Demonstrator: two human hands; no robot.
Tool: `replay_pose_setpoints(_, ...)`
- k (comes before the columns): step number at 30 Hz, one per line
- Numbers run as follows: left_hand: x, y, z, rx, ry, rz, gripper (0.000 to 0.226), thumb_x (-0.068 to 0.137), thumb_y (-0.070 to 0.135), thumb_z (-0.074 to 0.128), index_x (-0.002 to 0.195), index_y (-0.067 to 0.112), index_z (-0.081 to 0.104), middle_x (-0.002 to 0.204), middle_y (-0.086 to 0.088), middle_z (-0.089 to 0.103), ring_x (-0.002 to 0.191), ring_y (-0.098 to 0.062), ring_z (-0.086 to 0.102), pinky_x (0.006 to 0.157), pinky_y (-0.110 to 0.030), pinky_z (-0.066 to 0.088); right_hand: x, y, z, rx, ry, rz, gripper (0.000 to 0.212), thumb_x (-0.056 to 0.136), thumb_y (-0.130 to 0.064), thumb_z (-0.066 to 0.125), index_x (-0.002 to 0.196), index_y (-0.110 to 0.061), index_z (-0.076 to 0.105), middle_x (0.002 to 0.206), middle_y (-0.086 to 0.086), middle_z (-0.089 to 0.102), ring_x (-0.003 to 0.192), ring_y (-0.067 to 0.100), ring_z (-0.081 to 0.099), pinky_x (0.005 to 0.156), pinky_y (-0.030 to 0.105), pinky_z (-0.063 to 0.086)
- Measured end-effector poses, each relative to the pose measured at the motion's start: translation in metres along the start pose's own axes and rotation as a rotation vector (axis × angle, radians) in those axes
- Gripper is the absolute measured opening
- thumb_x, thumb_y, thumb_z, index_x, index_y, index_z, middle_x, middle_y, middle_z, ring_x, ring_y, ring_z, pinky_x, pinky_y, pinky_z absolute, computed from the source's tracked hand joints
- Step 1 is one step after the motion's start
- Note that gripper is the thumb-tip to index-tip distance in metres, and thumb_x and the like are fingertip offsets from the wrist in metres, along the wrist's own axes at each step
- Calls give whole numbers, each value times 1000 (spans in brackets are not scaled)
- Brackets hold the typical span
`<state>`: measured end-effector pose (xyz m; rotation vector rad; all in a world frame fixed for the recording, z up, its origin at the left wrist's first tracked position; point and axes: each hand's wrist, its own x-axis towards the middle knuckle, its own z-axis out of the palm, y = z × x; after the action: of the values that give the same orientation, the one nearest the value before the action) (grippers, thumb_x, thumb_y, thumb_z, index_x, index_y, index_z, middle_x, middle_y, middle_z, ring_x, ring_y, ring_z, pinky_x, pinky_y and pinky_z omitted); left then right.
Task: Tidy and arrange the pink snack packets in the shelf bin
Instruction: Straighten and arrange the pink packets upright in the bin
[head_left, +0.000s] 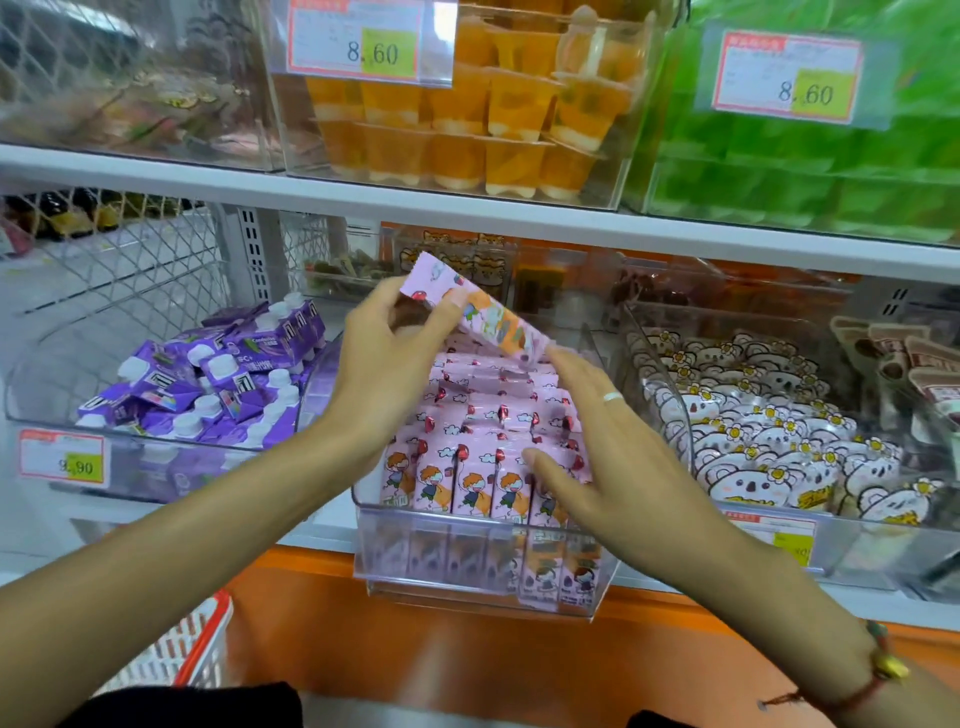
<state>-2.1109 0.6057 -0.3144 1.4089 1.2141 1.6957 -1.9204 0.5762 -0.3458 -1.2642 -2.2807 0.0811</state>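
A clear plastic shelf bin (483, 587) in the middle of the lower shelf holds several rows of upright pink snack packets (467, 436) printed with a cartoon child. My left hand (387, 358) pinches one pink packet (470, 306) by its upper end and holds it slanted above the back of the bin. My right hand (608, 447) lies flat with straight fingers on the right-hand packets, thumb touching the front row. A white ring sits on one finger of that hand.
To the left a clear bin holds purple drink pouches (208, 379); to the right another holds koala-print packets (769, 441). Orange jelly cups (467, 119) and green packs (831, 171) fill the upper shelf. A red and white basket (182, 649) stands lower left.
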Motion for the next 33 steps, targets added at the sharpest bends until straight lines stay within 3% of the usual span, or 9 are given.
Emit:
replay_pose_setpoints(4, 29, -3, 14, 45, -30, 27, 23, 90, 24, 64, 109, 14, 57, 104, 1, 69, 101, -15, 66, 95, -37, 52, -7, 2, -2, -146, -43, -22, 49, 97, -48, 38, 143, -33, 32, 145, -13, 40, 123, 5, 41, 89, 17, 27)
replay_pose_setpoints(8, 57, -19, 46, 264, -154, 15, 32, 88, 26, 68, 112, 6, 60, 109, -10, 68, 102, -26, 64, 94, -46, 50, -6, -2, 3, -308, -178, -115, 41, 98, -51, 31, 128, -34, 53, 133, -15, 53, 120, 7, 48, 94, 24, 22)
replay_pose_setpoints(12, 73, -43, 70, 435, -220, 35, 41, 85, 25, 70, 121, 10, 57, 120, -9, 65, 111, -23, 60, 97, -38, 48, -6, 2, 1, -264, -213, -102, 41, 98, -51, 33, 130, -33, 52, 135, -13, 52, 122, 9, 47, 100, 27, 23)
replay_pose_setpoints(16, 76, -53, 72, 610, -261, 151, 40, 88, 28, 68, 124, 16, 56, 115, -3, 64, 93, -15, 59, 74, -22, 42, -5, 1, -1, -236, -222, -96, 40, 98, -48, 36, 130, -30, 54, 134, -10, 54, 122, 10, 47, 101, 29, 24)
replay_pose_setpoints(19, 81, -49, 66, 722, -355, 280, 42, 89, 33, 65, 128, 20, 55, 107, 0, 65, 88, -13, 58, 75, -22, 41, -4, 3, 0, -232, -227, -103, 40, 98, -48, 35, 131, -31, 52, 135, -11, 52, 122, 8, 46, 100, 27, 23)
replay_pose_setpoints(21, 86, -44, 67, 795, -480, 351, 43, 90, 31, 64, 130, 21, 53, 115, 0, 65, 95, -14, 61, 81, -23, 43, -4, 4, 1, -226, -223, -106, 41, 98, -48, 34, 132, -33, 50, 136, -12, 51, 122, 6, 45, 101, 27, 22)
replay_pose_setpoints(25, 103, -43, 82, 972, -663, 315, 40, 92, 28, 62, 128, 14, 50, 114, -9, 62, 102, -28, 59, 87, -38, 49, -4, 4, 1, -229, -225, -110, 40, 99, -48, 33, 133, -34, 49, 136, -15, 49, 120, 6, 44, 99, 24, 19)
replay_pose_setpoints(29, 111, -55, 100, 872, -539, 205, 40, 88, 21, 67, 122, 18, 47, 110, -6, 60, 96, -28, 61, 85, -42, 52, -4, 5, 0, -224, -222, -115, 40, 99, -47, 33, 134, -33, 48, 137, -15, 48, 121, 6, 43, 100, 24, 18)
replay_pose_setpoints(33, 114, -66, 106, 936, -501, 184, 24, 85, 23, 70, 106, 21, 58, 104, 0, 62, 91, -20, 58, 78, -31, 49, -4, 4, 0, -210, -212, -114, 40, 99, -46, 34, 134, -33, 49, 136, -14, 50, 121, 7, 44, 100, 25, 20)
